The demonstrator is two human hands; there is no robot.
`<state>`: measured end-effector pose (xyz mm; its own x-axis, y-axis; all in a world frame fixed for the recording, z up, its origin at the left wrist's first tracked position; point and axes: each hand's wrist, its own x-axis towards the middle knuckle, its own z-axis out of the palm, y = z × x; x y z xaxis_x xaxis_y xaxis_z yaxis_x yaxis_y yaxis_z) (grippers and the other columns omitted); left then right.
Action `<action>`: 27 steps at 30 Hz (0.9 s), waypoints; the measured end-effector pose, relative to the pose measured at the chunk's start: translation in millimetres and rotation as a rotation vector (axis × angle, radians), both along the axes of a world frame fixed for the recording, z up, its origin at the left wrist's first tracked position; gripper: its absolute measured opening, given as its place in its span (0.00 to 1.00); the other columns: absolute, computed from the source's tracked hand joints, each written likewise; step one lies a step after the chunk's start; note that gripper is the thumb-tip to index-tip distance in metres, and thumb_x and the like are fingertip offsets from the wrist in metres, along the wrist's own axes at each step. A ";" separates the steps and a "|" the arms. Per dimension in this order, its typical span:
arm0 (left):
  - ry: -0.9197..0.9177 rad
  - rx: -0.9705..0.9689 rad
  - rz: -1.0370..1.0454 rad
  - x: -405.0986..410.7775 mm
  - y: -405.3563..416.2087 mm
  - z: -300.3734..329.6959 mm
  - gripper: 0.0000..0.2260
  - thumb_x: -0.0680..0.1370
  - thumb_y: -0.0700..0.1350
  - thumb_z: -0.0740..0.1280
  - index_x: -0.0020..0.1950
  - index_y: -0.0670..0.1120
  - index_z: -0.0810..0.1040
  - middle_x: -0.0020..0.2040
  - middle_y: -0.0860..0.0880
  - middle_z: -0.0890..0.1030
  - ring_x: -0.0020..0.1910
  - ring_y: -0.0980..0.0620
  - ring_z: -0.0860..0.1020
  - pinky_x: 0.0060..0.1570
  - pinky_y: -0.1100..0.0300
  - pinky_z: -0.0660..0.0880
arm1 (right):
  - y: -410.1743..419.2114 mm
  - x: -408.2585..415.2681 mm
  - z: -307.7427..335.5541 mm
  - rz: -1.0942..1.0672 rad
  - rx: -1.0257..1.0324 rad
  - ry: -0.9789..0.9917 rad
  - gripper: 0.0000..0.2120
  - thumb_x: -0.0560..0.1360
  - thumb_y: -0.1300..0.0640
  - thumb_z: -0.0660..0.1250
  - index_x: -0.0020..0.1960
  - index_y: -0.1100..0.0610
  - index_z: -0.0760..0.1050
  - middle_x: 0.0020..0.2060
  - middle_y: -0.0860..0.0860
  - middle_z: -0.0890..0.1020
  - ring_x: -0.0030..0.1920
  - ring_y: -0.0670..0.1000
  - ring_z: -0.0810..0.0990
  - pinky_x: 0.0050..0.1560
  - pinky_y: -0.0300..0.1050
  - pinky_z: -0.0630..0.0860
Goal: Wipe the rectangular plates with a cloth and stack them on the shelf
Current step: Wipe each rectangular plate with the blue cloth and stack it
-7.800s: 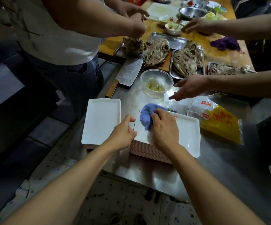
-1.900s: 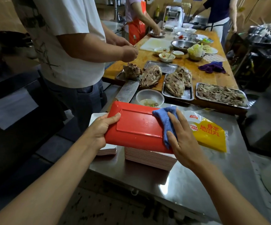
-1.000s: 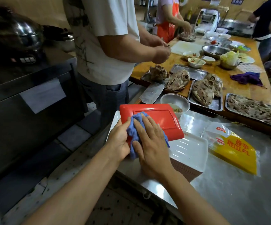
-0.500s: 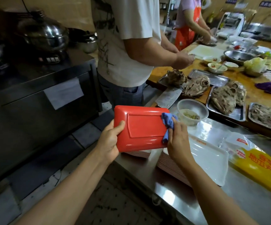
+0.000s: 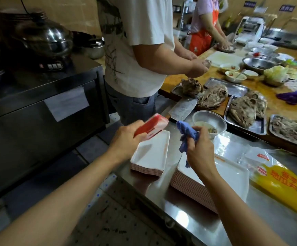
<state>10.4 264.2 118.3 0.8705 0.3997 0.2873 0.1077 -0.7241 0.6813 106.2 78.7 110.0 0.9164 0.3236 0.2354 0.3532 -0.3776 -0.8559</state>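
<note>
plate (image 5: 152, 125) turned edge-on, blurred, cloth (image 5: 186, 134) lifted off

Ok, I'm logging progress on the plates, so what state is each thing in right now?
Red-backed plate: tilted above the left stack, held by the left hand.
Blue cloth: bunched in the right hand.
Left stack: face up.
Right stack: face up.
Cleaver: lying flat.

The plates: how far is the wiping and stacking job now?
Done, it seems: a small stack on the left of the counter. In hand: the left hand grips a red-backed plate tilted over that stack, and the right hand holds the blue cloth. Left: the taller stack under the right hand, probably not wiped yet.
</note>
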 end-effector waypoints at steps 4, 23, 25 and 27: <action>0.071 0.403 -0.074 5.5 -8.6 -31.6 0.04 0.79 0.48 0.63 0.50 0.49 0.75 0.45 0.49 0.80 0.45 0.46 0.77 0.36 0.58 0.67 | -14.0 -0.3 -4.3 -0.047 -0.035 0.046 0.05 0.79 0.60 0.57 0.54 0.53 0.67 0.40 0.55 0.82 0.37 0.59 0.79 0.38 0.58 0.78; 0.313 0.481 -0.315 5.3 -0.7 -127.1 0.07 0.70 0.35 0.70 0.47 0.40 0.79 0.52 0.42 0.81 0.52 0.44 0.79 0.36 0.49 0.77 | -44.2 4.0 -27.6 -0.147 -0.054 0.119 0.05 0.79 0.60 0.58 0.51 0.50 0.67 0.38 0.51 0.80 0.32 0.58 0.79 0.30 0.56 0.79; 0.432 0.484 -0.320 10.9 4.0 -137.6 0.10 0.76 0.40 0.65 0.57 0.42 0.77 0.65 0.45 0.75 0.64 0.46 0.72 0.50 0.48 0.75 | -45.3 5.2 -28.6 -0.160 -0.055 0.116 0.06 0.78 0.60 0.58 0.52 0.50 0.67 0.38 0.52 0.80 0.34 0.58 0.80 0.35 0.57 0.79; 0.502 0.491 -0.328 16.6 7.4 -144.3 0.12 0.78 0.43 0.63 0.62 0.45 0.74 0.71 0.49 0.69 0.69 0.49 0.67 0.57 0.51 0.72 | -45.6 6.1 -29.5 -0.165 -0.056 0.116 0.06 0.78 0.60 0.58 0.51 0.50 0.68 0.39 0.53 0.80 0.37 0.58 0.80 0.38 0.58 0.79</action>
<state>26.9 271.6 -26.0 0.9950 0.0282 -0.0956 0.0469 -0.9787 0.2000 112.2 33.0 80.5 0.9780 0.1766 0.1114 0.1833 -0.4703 -0.8632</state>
